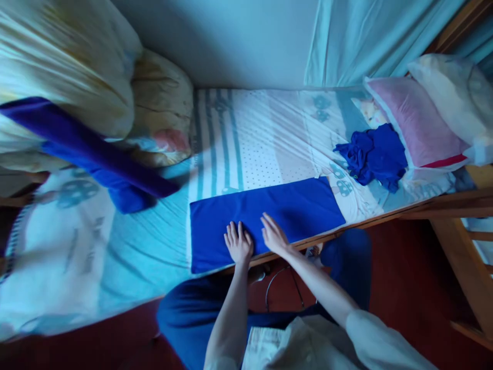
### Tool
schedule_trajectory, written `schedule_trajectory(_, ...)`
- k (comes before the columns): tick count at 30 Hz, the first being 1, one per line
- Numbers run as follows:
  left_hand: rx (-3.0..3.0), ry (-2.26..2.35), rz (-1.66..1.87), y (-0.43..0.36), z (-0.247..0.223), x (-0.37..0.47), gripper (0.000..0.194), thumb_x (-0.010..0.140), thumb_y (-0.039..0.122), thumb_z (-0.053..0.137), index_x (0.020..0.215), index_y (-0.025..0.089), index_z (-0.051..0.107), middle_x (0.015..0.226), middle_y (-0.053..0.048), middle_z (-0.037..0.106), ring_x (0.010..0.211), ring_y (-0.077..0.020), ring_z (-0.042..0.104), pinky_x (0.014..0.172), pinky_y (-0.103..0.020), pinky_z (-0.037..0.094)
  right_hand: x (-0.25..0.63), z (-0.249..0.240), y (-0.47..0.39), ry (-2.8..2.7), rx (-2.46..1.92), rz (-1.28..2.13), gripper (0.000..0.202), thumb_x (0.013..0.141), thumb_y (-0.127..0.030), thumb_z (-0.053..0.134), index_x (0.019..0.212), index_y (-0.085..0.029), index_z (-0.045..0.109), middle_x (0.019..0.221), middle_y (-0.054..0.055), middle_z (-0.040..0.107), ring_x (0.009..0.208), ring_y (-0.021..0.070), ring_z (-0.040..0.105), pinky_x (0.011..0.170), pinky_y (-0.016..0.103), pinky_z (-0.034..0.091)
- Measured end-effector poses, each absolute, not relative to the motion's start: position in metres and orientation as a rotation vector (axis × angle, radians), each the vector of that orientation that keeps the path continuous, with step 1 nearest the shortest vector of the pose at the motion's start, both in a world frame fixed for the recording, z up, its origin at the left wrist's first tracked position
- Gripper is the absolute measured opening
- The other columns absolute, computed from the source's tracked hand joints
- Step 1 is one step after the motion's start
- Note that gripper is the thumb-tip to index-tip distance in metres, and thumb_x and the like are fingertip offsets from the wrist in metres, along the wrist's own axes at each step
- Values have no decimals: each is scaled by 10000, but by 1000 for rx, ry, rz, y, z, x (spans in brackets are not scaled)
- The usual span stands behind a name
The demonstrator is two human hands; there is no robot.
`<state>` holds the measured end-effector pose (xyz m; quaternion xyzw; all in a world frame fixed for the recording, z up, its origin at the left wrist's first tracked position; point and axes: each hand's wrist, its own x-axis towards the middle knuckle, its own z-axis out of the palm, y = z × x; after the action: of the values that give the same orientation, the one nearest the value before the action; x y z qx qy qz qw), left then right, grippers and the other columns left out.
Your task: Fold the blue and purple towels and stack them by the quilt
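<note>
A blue cloth (215, 216), laid out as a flat rectangle, lies along the front edge of the bed before me. My left hand (239, 243) rests palm down on its near part, with the fingers spread. Just to the right, my right hand (274, 234) is over the same cloth with its fingers stretched out. Whether that hand presses on the cloth or hovers slightly above it, I cannot tell. Neither hand holds anything.
Crumpled blue cloth (375, 154) lies at the right, beside a pink pillow (421, 121). Long folded blue-purple cloth (92, 149) leans at the left against large pale bedding (65, 67). The bed's wooden rail (385, 216) runs along the front, and a curtain (370, 41) hangs behind.
</note>
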<state>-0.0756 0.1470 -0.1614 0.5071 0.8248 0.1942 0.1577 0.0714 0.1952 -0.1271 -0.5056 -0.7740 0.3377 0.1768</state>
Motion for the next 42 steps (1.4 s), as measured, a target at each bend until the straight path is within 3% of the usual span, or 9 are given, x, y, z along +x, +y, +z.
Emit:
schedule_trajectory(4,1477,2397,549,136,-178,-84,587,984,255,346,1542,109,457,1634,-201,396,1578,-292,260,1278,-578,196,34,-163,196,-2236,-1224,1058,537,1045,-223,402,1575,-149,440,1640,99,423,1532,179,381,1248,346,391)
schedule_trajectory(8,1499,2410,516,134,-179,-86,585,978,241,347,1539,117,458,1630,-187,409,1575,-291,271,1273,-582,221,87,-177,213,-2264,-1198,1033,517,1045,-180,346,1538,-125,491,1619,95,455,1520,142,396,1260,318,370)
schedule_trajectory(17,1477,2404,494,134,-178,-86,615,951,227,375,1558,140,431,1647,-174,385,1580,-299,252,1269,-582,231,292,-157,255,-2047,-1825,636,520,1044,-241,319,1496,-118,545,1578,127,508,1484,154,452,1253,330,363)
schedule_trajectory(23,1483,2394,518,133,-183,-87,658,932,220,399,1588,168,391,1647,-167,386,1573,-317,269,1261,-609,231,334,-155,268,-1867,-2098,490,559,1020,-249,287,1507,-100,515,1599,148,475,1494,171,436,1251,359,354)
schedule_trajectory(26,1489,2392,539,133,-184,-87,657,931,221,399,1585,161,398,1640,-170,398,1571,-314,274,1263,-601,230,323,-153,280,-1683,-2274,414,574,1020,-261,284,1528,-81,478,1632,169,417,1529,195,376,1256,386,341)
schedule_trajectory(30,1510,2391,550,134,-184,-86,625,947,230,384,1563,137,430,1636,-170,405,1578,-297,259,1272,-571,233,259,-146,281,-1622,-2277,263,591,1039,-286,300,1577,-59,391,1684,204,293,1604,268,188,1293,532,218)
schedule_trajectory(33,1515,2400,534,133,-184,-86,625,948,232,385,1565,143,430,1631,-163,416,1580,-291,255,1274,-568,224,177,-144,259,-1914,-1971,392,593,1055,-312,333,1628,-157,322,1718,131,233,1623,280,95,1293,599,152)
schedule_trajectory(36,1535,2413,542,133,-185,-87,604,962,242,370,1551,131,447,1632,-163,415,1580,-278,259,1281,-543,222,107,-150,231,-2090,-1755,600,602,1053,-297,368,1646,-226,291,1725,82,230,1624,275,90,1304,581,145)
schedule_trajectory(42,1520,2410,530,133,-184,-85,593,966,224,354,1540,116,455,1658,-157,370,1587,-268,239,1289,-530,209,78,-168,215,-2147,-1792,660,620,1034,-295,435,1636,-200,319,1704,97,288,1608,262,184,1318,542,126)
